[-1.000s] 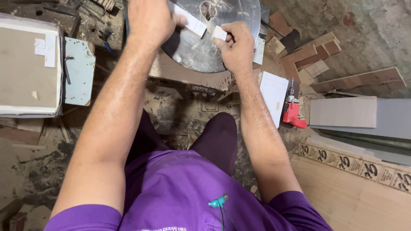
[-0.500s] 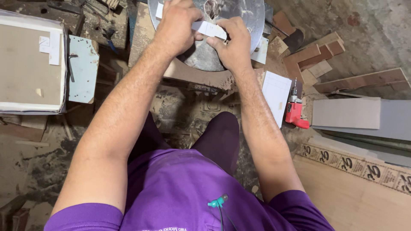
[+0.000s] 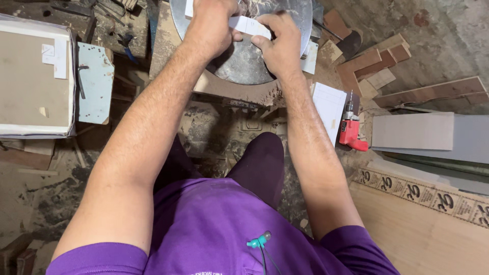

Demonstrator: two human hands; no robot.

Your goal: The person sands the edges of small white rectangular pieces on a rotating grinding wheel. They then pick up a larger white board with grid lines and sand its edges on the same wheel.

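Note:
My left hand [image 3: 213, 26] and my right hand [image 3: 279, 43] both grip a thin white strip [image 3: 248, 25] of laminated board. The strip lies across a round grey metal disc [image 3: 243, 63] near the top of the view. The left hand holds the strip's left part, the right hand pinches its right end. Part of the strip is hidden under my fingers. The disc rests on a dusty wooden board [image 3: 229, 91] on a stand in front of my knees.
A red power drill [image 3: 350, 130] lies on the floor at right, beside a white panel [image 3: 328, 104]. Wood offcuts [image 3: 377, 63] and long boards [image 3: 423, 132] lie further right. A pale box-like panel [image 3: 33, 76] and a light-blue plate [image 3: 95, 84] sit at left. Sawdust covers the floor.
Both hands came together: a second ago each held a separate white piece, now they hold one joined strip. The hands and strip have shifted slightly up over the disc.

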